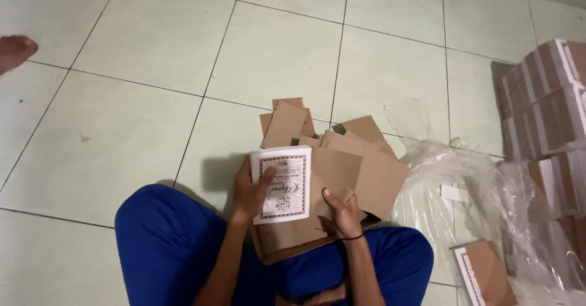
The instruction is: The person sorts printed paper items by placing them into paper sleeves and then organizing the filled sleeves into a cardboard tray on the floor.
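Head view shows the left hand [249, 191] gripping an upright white booklet [282, 184], long axis pointing away; the right hand [343, 213] clasps a cardboard sheet [332, 175] just beside it, over the floor [122, 129].

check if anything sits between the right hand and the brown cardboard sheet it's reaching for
Nothing visible does. The right hand already touches the flat brown cardboard sheet on the pile, beside the white printed booklet with the brown ornate border held in the left hand.
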